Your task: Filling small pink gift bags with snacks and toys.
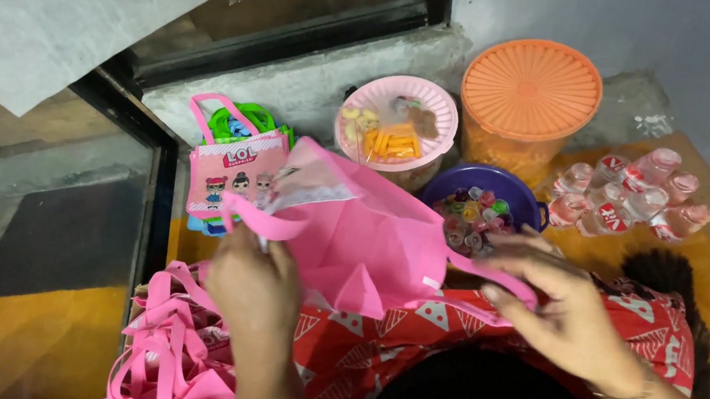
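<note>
From the head camera, you have a pink fabric bag [369, 241] spread across your lap at the centre of the view, over a red patterned cloth [437, 328]. Your left hand [255, 288] is clenched on the bag's rim and handle loop at about 9 o'clock of the bag; your right hand [566, 311] pinches the other pink strap at 3 o'clock, fingers closed on it. The bag looks light, soft and floppy, likely to sag and fold wherever it is unsupported, so the rim beside the handles seems the surest place to hold it open. At 12 o'clock stand a pink tub of snacks [396, 128] and a purple bowl of sweets [477, 211]; at 1 o'clock an orange-lidded container [532, 83]; at 2 o'clock small bottles [634, 196]. More pink bags [165, 352] lie at 8 o'clock, a printed bag [237, 172] at 11.
</note>
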